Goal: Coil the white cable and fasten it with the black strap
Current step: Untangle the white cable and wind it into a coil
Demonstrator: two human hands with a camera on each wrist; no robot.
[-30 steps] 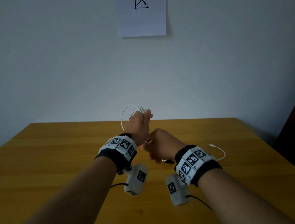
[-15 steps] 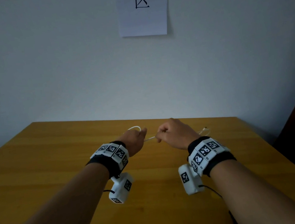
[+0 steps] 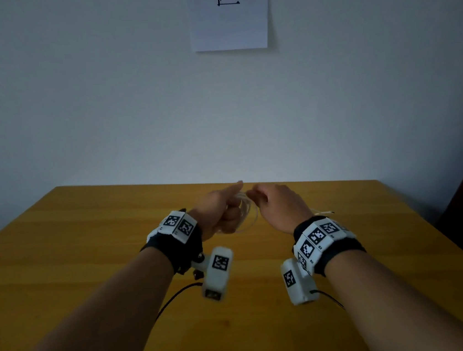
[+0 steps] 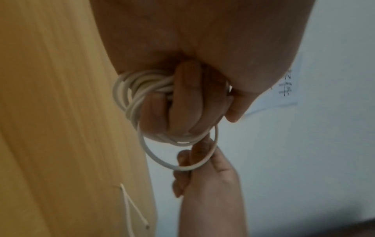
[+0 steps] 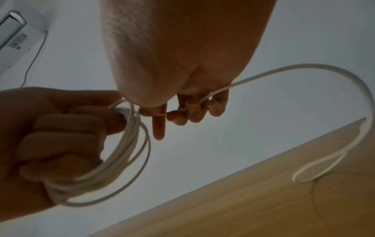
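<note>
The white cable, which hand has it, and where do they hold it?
Both. The left hand grips the coiled loops of the white cable in its fist. The right hand pinches the loose strand just past the coil.

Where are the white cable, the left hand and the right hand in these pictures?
white cable (image 5: pixel 129 144): right wrist view, on the bundled loops of the coil.
left hand (image 3: pixel 220 214): head view, on the back of the hand.
right hand (image 3: pixel 281 207): head view, on the back of the hand.

Both arms reach forward in the middle of the frame, hands close together. The left hand (image 3: pixel 220 214) is a fist around the white cable (image 5: pixel 129 144). The right hand (image 3: pixel 280 207) pinches it, fingers curled.
</note>
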